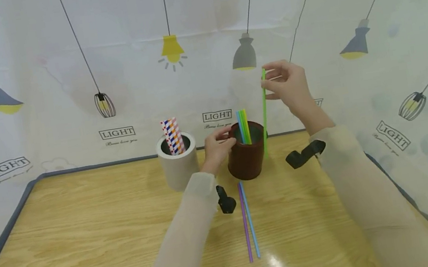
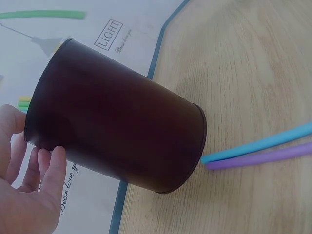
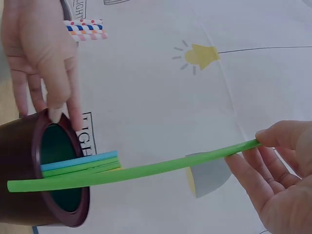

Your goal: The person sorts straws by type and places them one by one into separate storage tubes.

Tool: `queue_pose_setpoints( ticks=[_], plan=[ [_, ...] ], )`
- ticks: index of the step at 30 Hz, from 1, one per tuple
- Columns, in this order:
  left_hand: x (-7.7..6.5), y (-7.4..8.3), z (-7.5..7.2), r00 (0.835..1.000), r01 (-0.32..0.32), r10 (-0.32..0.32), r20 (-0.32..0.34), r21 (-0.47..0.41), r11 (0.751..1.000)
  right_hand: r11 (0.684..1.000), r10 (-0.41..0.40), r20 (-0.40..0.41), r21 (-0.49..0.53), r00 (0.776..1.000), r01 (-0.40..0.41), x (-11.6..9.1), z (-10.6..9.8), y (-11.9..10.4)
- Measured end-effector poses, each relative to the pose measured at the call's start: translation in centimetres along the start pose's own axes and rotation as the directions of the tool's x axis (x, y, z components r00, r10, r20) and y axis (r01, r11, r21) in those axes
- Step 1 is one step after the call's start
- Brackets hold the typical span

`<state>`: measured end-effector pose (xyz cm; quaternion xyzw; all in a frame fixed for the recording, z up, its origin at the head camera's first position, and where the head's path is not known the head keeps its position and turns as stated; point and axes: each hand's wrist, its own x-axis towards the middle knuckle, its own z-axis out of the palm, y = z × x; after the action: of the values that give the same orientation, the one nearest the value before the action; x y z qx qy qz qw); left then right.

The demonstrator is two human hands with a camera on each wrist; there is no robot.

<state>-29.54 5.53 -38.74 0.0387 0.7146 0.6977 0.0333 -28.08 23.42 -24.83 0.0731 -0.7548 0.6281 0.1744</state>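
Observation:
My left hand holds the dark brown cup at its upper left side; in the left wrist view the thumb is at the rim and the fingers lie along the wall. Several plastic straws, blue, green and yellow, stand in this cup. Up to the right, my right hand pinches a bright green straw near its top end between thumb and fingers. That straw hangs nearly upright beside the cup, its lower end outside the opening. In the right wrist view the straw crosses in front of the cup.
A white cup with several patterned straws stands left of the brown one. On the wooden table a purple straw and a blue straw lie before the brown cup. Behind is a wall covering printed with lamps.

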Motion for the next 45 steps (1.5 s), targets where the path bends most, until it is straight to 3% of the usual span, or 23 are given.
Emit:
queue_pose_setpoints(
  ticks=[7, 13, 24, 36, 45],
  plan=[
    [0.0, -0.3, -0.1, 1.000, -0.011, 0.011, -0.001, 0.003, 1.000, 1.000, -0.004, -0.019, 0.023, 1.000, 0.004, 1.3, 0.5, -1.5],
    [-0.1, -0.3, 0.0, 1.000, -0.016, 0.016, -0.006, -0.002, 1.000, 1.000, 0.011, -0.047, 0.026, 0.999, -0.010, 2.3, 0.9, -1.3],
    [-0.2, 0.0, -0.1, 1.000, -0.001, 0.001, 0.002, -0.003, 1.000, 0.987, 0.038, -0.040, -0.152, 0.998, -0.044, 2.9, 1.6, 2.9],
    [-0.2, 0.2, 0.0, 1.000, 0.000, 0.000, 0.003, -0.002, 1.000, 0.978, 0.140, -0.032, -0.153, 0.990, -0.143, 2.3, 1.5, 7.8],
    [-0.1, 0.2, -0.1, 1.000, -0.003, 0.003, 0.001, 0.011, 1.000, 0.981, 0.162, 0.007, -0.106, 0.987, -0.160, 1.5, 2.2, 9.6]
  ],
)
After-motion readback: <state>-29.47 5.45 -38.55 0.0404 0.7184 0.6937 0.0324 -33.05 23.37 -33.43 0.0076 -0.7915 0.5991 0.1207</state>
